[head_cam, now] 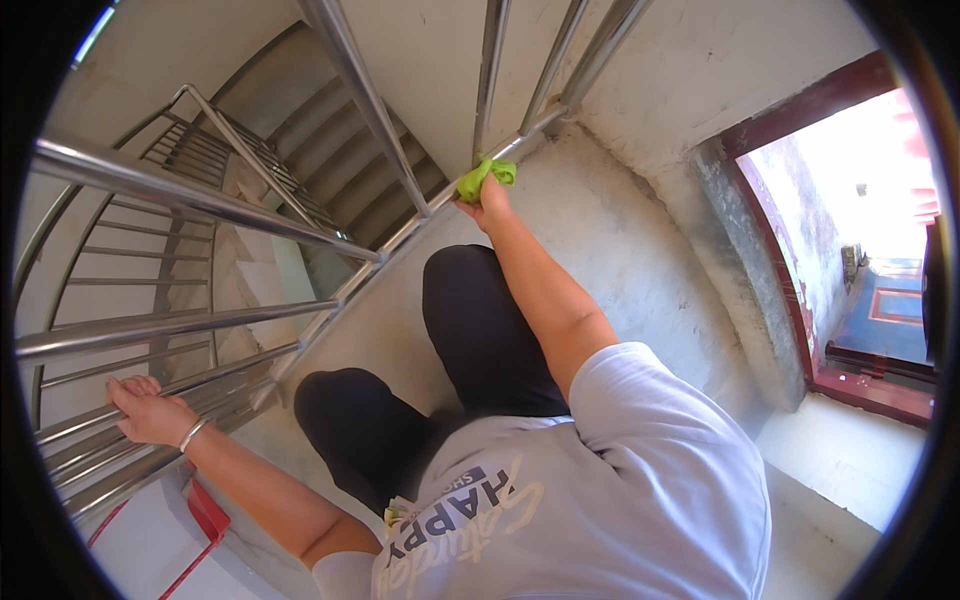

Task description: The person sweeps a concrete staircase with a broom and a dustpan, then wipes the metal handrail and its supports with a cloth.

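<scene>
A crumpled bright green cloth [480, 180] is in my right hand [491, 204], pressed on the metal bottom rail [409, 231] beside the foot of an upright bar. At the lower left, my left hand [154, 412], with a silvery bangle at the wrist, has its fingers curled around a shiny metal bar [247, 369] of the railing. Several round upright bars rise from the bottom rail. Part of the right hand's fingers is hidden by the cloth.
Beyond the railing, concrete stairs [330, 135] go down beside another metal railing [217, 127]. A pale wall [750, 45] stands ahead, and a window opening with a dark red frame [874, 394] is at the right. A red object [206, 510] lies at the lower left.
</scene>
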